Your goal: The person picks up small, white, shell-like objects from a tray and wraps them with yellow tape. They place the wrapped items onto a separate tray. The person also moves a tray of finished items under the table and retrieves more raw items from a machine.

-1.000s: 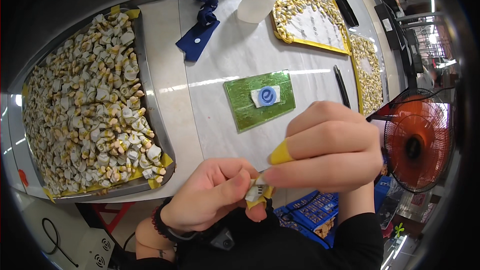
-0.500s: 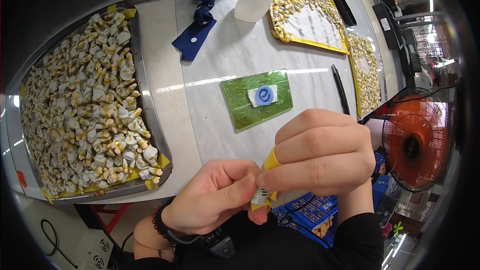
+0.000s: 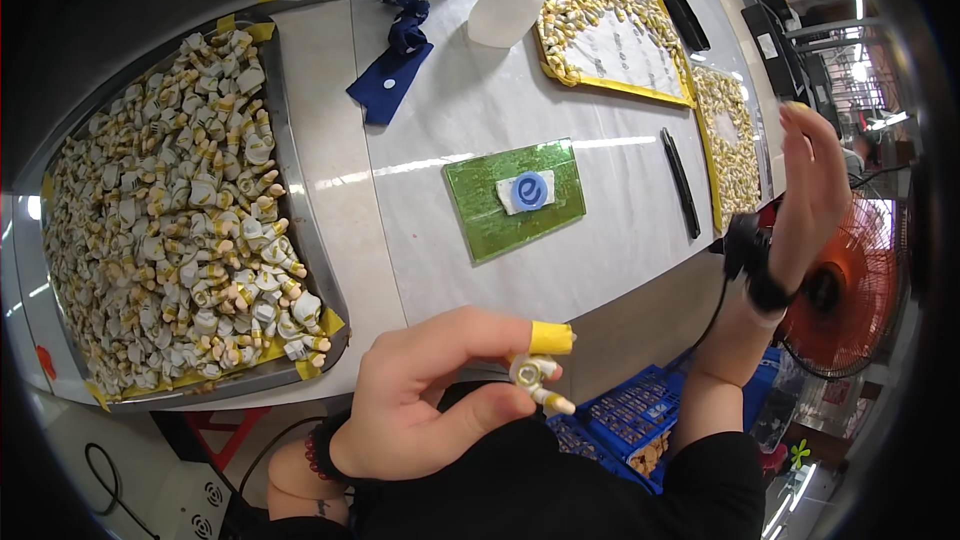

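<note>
My left hand is closed in a pinch at the near edge of the table. Between its thumb and fingers is a small white figurine body with yellowish trim and a round hole facing up. Yellow tape wraps the tip of the index finger. Off to the right, my right hand is raised with its fingers stretched upward, beside a tray of small whitish-yellow pieces. I see nothing held in it. A green rectangular plate lies in front of me, carrying a round blue piece on a white pad.
At left, a metal tray is heaped with white figurine bodies. Farther back are a white squeeze bottle, a dark blue cloth and a yellow-rimmed tray. A black pen lies right of the plate. An orange fan stands beyond my right forearm.
My right hand has left the figurine body and swung up and out to the right. My left hand still holds the figurine body, now turned with its hole showing.
</note>
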